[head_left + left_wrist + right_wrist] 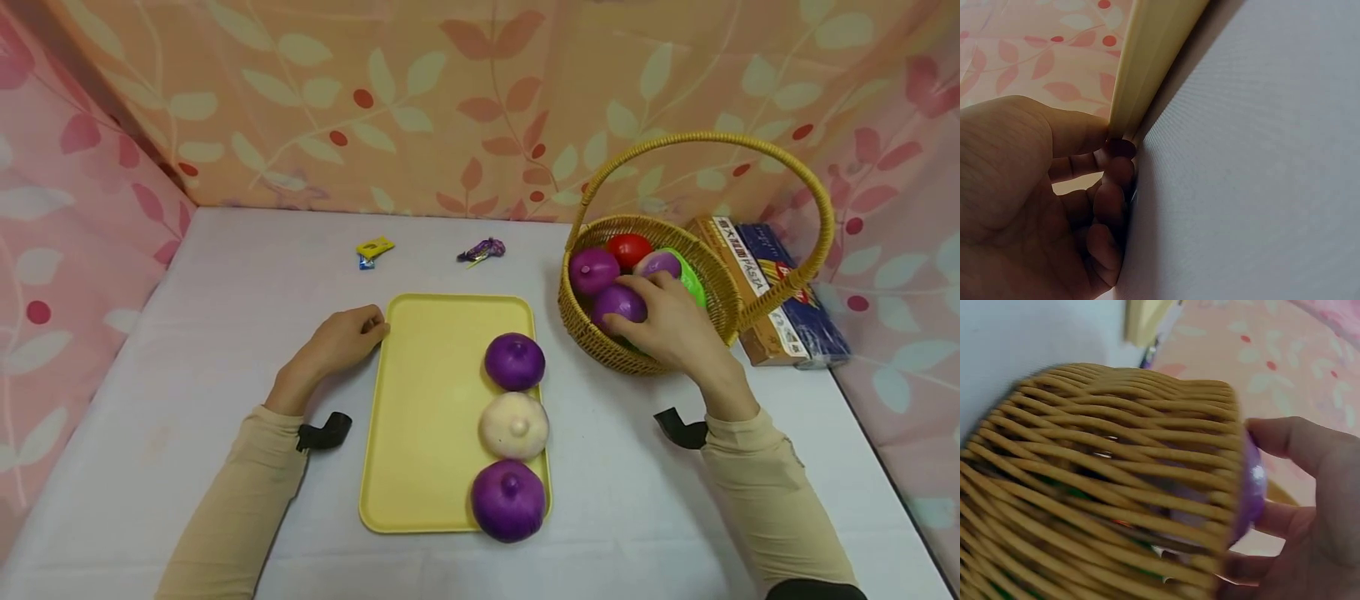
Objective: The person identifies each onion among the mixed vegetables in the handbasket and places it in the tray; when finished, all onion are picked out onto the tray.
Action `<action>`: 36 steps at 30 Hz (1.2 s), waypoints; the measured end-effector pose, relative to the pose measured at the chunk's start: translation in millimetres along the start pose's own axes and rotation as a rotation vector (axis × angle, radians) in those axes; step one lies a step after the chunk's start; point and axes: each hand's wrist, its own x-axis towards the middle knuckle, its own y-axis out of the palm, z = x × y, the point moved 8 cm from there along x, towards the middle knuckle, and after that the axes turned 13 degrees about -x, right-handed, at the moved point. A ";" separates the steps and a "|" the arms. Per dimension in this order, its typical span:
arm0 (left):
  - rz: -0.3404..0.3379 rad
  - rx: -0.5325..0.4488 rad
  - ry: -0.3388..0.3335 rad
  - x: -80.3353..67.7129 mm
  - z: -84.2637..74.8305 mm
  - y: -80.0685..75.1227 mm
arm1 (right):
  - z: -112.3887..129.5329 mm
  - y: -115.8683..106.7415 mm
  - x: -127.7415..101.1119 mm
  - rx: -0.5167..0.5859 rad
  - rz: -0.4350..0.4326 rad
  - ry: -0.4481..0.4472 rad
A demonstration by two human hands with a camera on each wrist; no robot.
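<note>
Yellow tray [423, 417] on table [615, 500], right side lined with large purple onion [508, 502], white onion [514, 426], smaller purple onion [514, 362]. Left hand [341, 340], fingers pinching tray's left edge near far corner. Right hand [670, 323], fingers grasping another purple onion [618, 306] in wicker basket [596, 343], right of tray. Boxes [765, 292] beside basket; candies [483, 249] beyond tray.

Beige sleeves [243, 500] — black, curved wrist pieces [327, 432]

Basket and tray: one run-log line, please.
right hand: grips purple vegetable in basket; left hand: pinches yellow tray's edge; white vegetable: on tray
</note>
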 end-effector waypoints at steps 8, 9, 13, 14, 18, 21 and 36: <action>0.001 0.003 -0.003 1.2 -0.3 -0.3 | 18.2 -32.2 -1.3 0.225 -0.280 0.004; 0.000 0.004 -0.002 1.3 -0.4 -0.8 | 23.3 -32.5 0.2 0.253 -0.302 -0.003; -0.001 0.006 0.000 1.3 0.2 -1.4 | 50.6 -23.8 11.4 0.311 -0.326 -0.050; 0.000 0.005 -0.001 1.2 0.6 -1.0 | 58.3 -19.9 14.4 0.302 -0.322 -0.071; 0.003 0.002 -0.009 -0.1 1.5 1.1 | 86.6 -1.7 24.1 0.219 -0.298 -0.164; 0.003 0.001 -0.014 -0.6 1.1 1.9 | 100.1 9.6 28.5 0.159 -0.287 -0.209; -0.004 0.004 -0.032 0.6 3.9 2.5 | 114.3 35.8 39.9 0.046 -0.214 -0.234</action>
